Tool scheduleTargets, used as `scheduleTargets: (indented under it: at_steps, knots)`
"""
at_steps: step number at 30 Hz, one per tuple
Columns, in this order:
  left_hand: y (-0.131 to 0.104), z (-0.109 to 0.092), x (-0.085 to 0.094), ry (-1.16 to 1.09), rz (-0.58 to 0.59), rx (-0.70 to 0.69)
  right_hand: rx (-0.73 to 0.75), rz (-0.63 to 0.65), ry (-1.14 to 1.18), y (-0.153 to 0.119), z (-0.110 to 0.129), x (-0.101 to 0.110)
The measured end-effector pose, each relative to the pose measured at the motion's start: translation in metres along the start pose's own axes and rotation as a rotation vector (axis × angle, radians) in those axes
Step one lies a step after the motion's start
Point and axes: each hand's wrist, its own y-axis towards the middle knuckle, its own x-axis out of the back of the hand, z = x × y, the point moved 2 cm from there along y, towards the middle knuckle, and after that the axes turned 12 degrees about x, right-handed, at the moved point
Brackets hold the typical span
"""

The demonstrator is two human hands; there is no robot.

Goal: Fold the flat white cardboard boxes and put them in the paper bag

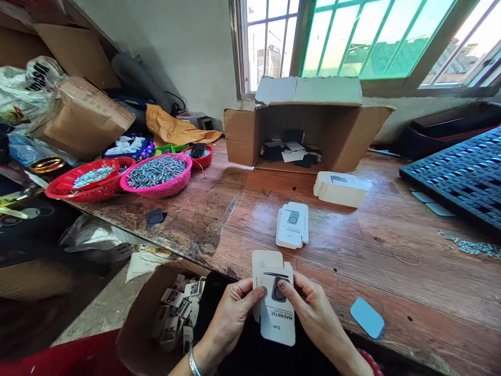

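Observation:
Between my two hands is a flat white cardboard box blank (276, 326), printed with "MAGNETIC" and a dark ring-holder picture, held just off the front edge of the table. My left hand (235, 310) grips its left side, thumb on the printed face. My right hand (315, 308) pinches the right side, its thumb over the picture and the other fingers behind. Beyond the hands lies a small stack of the same flat blanks (293, 225) on the tabletop. Farther back and to the right stands a thicker stack of blanks (340, 189).
An open carton (238, 138) with black and white pieces lies at the back. Left are a pink basket (156, 190) of metal parts and a red basket (62, 190). A carton (135, 324) of small boxes sits below left. A blue pad (367, 317) and black crate (457, 162) are right.

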Motion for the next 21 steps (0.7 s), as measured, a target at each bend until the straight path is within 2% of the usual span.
scheduleTargets:
  at_steps: [4,7,12,14,17,21]
  knots:
    - [0.000,0.002,0.001,-0.014,-0.017,0.026,0.089,-0.042,-0.164,-0.003,0.003,0.001]
    - [0.003,0.002,-0.003,-0.021,-0.057,-0.020,0.097,-0.076,-0.213,-0.002,0.001,-0.002]
    - [0.004,0.001,-0.008,0.097,-0.291,-0.257,0.156,-0.119,-0.233,0.002,-0.001,-0.007]
    - [0.003,0.003,-0.009,0.185,-0.333,-0.330,0.202,-0.183,-0.229,0.003,-0.002,-0.008]
    - [0.002,0.006,-0.009,0.201,-0.260,-0.316,0.213,-0.274,-0.128,0.000,-0.007,-0.010]
    - [0.000,0.011,-0.006,0.051,-0.092,-0.253,0.182,-0.293,0.024,-0.009,-0.015,-0.013]
